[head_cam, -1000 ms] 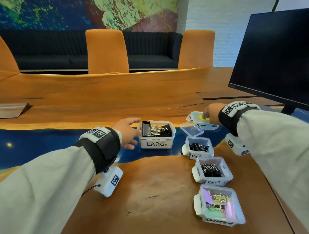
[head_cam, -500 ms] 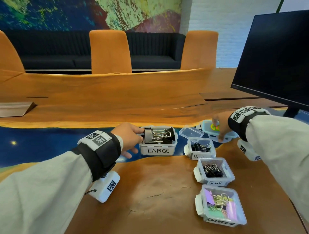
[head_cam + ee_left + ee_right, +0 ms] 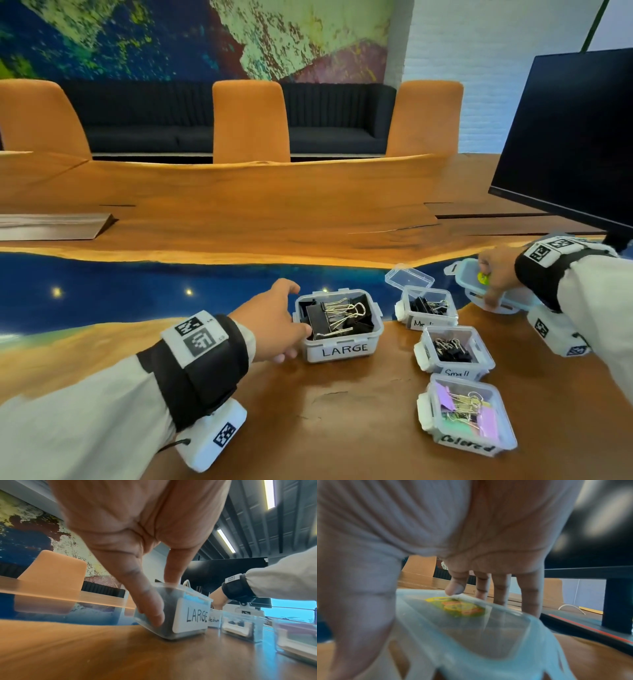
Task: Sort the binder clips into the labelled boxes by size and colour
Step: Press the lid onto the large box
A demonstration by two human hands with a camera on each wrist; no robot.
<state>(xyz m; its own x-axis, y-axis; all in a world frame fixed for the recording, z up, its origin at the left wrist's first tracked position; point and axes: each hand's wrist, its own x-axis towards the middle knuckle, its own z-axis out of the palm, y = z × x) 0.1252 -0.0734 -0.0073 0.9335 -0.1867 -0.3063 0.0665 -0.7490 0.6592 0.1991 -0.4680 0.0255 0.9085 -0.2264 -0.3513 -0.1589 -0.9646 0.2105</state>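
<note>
Binder clips (image 3: 337,317), big black ones, fill the box marked LARGE (image 3: 342,349), which the left hand (image 3: 274,318) holds by its near side, thumb on the wall and a finger on the rim. Off to its right, past three more labelled boxes, the right hand (image 3: 496,277) grips a clear lid (image 3: 471,622), fingers over the far edge, thumb on the near one.

Office meeting room, long wooden table (image 3: 239,212), orange chairs (image 3: 251,123), monitor (image 3: 568,137)
</note>
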